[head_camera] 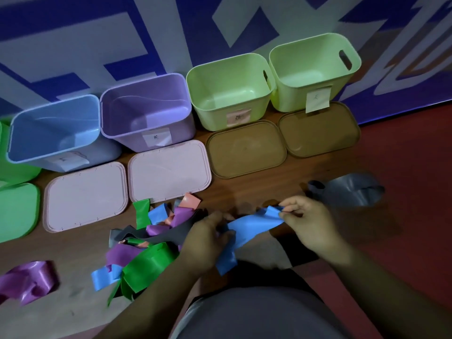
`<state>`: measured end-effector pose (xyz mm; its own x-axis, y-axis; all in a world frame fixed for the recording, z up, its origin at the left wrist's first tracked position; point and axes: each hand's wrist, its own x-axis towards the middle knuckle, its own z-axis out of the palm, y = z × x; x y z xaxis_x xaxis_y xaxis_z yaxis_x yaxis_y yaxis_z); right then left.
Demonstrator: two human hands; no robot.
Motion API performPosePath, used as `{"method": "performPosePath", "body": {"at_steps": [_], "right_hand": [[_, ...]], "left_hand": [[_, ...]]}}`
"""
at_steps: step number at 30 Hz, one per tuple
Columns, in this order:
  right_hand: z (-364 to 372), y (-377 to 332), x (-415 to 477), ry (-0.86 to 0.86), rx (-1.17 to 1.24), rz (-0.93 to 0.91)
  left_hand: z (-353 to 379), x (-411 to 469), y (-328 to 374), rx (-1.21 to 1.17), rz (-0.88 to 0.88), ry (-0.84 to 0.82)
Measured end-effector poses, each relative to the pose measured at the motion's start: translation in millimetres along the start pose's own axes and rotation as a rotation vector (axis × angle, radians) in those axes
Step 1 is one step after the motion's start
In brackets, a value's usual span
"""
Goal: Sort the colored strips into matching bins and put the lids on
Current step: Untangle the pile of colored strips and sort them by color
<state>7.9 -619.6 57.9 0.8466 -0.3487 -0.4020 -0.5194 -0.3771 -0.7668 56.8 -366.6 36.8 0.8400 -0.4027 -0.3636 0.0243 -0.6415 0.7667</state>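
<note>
Both hands hold one blue strip (249, 227) stretched between them, just above the floor. My right hand (309, 223) pinches its upper right end. My left hand (210, 241) grips its lower part, and the tail hangs below the palm. To the left lies a tangled pile of strips (151, 231) in green, purple, blue, pink and grey. Behind it stand open bins in a row: a blue bin (49, 133), a purple bin (146, 111) and two light green bins (227, 91) (315, 69), each with a paper label.
Lids lie flat before the bins: two pink lids (85, 196) (168, 170), two brown lids (247, 152) (318, 130) and a green lid (14, 211) at the left edge. A grey strip (352, 192) curls at right, a purple strip (27, 280) at lower left. A blue-patterned wall stands behind.
</note>
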Motion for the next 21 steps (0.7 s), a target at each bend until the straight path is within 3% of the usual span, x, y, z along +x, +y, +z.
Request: {"method": "performPosePath", "body": {"at_steps": [7,14,21], "right_hand": [[-52.9,18.9,-18.4,0.102,-0.015,-0.003],[-70.3,40.7,-26.5,0.173,0.212,-0.019],[-68.8,52.4,-20.5,0.178,0.155,-0.028]], "left_hand": [[14.2,44.4,64.9,0.059,0.136,-0.048],[6.3,65.8,130.5,0.095,0.354,-0.057],[19.0,78.9,131.2,0.219,0.315,-0.176]]}}
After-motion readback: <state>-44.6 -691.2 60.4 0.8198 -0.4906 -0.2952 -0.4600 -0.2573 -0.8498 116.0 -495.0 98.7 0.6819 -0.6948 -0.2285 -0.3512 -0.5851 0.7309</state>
